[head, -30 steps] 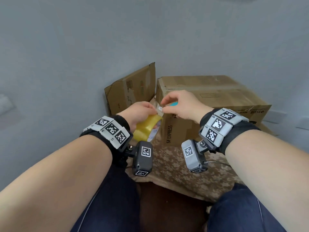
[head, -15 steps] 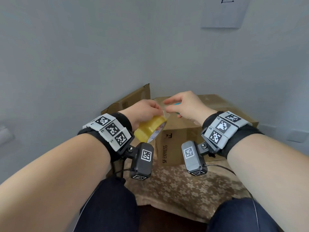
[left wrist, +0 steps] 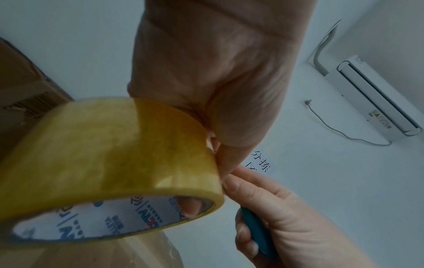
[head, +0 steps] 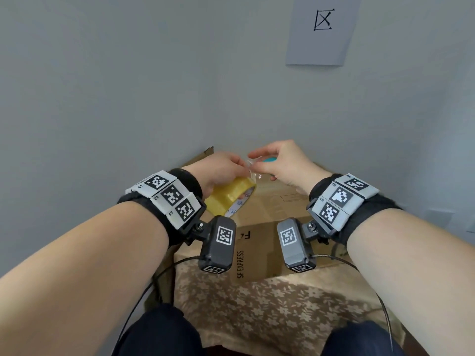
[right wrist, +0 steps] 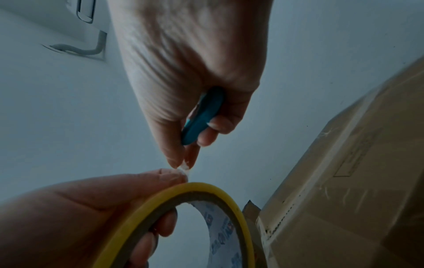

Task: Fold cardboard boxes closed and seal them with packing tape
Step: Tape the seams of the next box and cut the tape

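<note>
Your left hand [head: 221,168] grips the tape roll [head: 228,195]; your right hand [head: 280,163], clutching a blue cutter [right wrist: 203,116], pinches the tape end [right wrist: 183,167]: peel it next, steadily

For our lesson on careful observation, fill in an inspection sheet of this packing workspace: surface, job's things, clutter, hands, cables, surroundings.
Surface: a floral cloth lies under the box.
Job's things: closed cardboard box marked SF EXPRESS; yellow tape roll; a second cardboard box behind the left hand, mostly hidden.
Clutter: nothing seen.
Hands: left hand grips the roll, fingers through its core; right hand pinches the tape's free end and holds a blue cutter in its other fingers.
Cables: thin black cables run from the wrist cameras.
Surroundings: grey wall, paper sign, air conditioner with its cord.
</note>
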